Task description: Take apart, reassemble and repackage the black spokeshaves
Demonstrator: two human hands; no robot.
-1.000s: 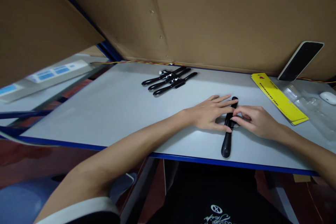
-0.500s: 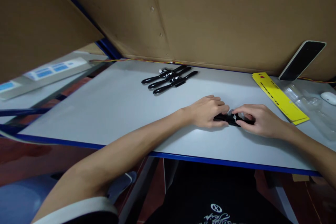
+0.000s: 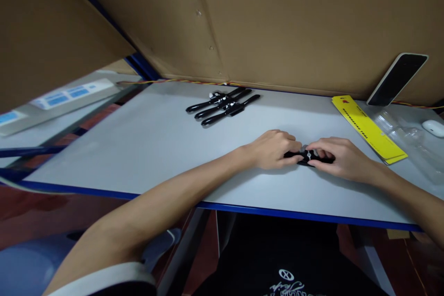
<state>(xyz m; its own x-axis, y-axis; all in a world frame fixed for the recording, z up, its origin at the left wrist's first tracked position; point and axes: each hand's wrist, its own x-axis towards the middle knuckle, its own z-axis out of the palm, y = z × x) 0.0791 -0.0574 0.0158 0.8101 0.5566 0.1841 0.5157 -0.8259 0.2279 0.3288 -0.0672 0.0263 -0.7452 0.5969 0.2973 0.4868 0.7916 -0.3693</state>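
Low over the table near its front edge, a black spokeshave (image 3: pixel 305 161) lies between my hands, silver metal showing at its middle. My left hand (image 3: pixel 277 149) is closed around its left handle. My right hand (image 3: pixel 335 156) grips the right part, with the thumb and index finger at the middle by the metal screw. Both handles are largely covered by my fingers. Farther back on the table, three similar black spokeshaves (image 3: pixel 222 107) lie side by side at a slant, apart from my hands.
Right of my hands lie a yellow woodworking tool card (image 3: pixel 369 130) and clear plastic packaging (image 3: pixel 412 141). A phone (image 3: pixel 397 79) leans on the cardboard wall (image 3: pixel 294 23). A white mouse-like object (image 3: pixel 433 127) sits at the far right. A power strip (image 3: pixel 69 95) is at the left.
My right thumb and fingers have shifted slightly left toward the spokeshave's middle. My left hand keeps its hold, and the other spokeshaves stay put.
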